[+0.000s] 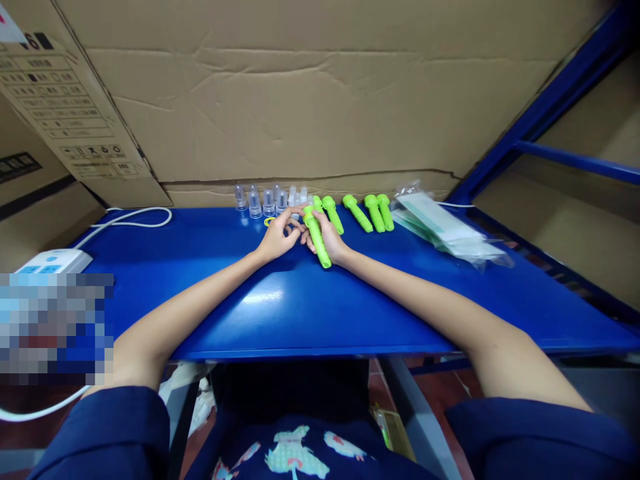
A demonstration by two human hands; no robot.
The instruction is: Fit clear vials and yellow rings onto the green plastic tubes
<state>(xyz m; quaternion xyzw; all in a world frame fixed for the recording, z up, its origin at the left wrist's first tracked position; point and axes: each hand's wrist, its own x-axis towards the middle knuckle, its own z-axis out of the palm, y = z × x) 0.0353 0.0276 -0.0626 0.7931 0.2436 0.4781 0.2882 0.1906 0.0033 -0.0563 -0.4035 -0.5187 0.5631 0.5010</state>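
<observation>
My right hand (331, 241) holds a bright green plastic tube (318, 239) that lies slanted on the blue table (280, 307). My left hand (280, 237) is at the tube's far end, fingers pinched together on something I cannot make out. A small yellow ring (269, 221) lies just beyond the left hand. Several more green tubes (357, 213) lie in a row to the right. Several small clear plastic caps (269, 201) stand along the back edge.
Clear plastic bags with white inserts (445, 230) lie at the right. A white power strip (53, 261) and its cable (131, 220) sit at the left. Cardboard boxes (300, 100) wall the back; a blue metal frame (550, 107) rises at the right.
</observation>
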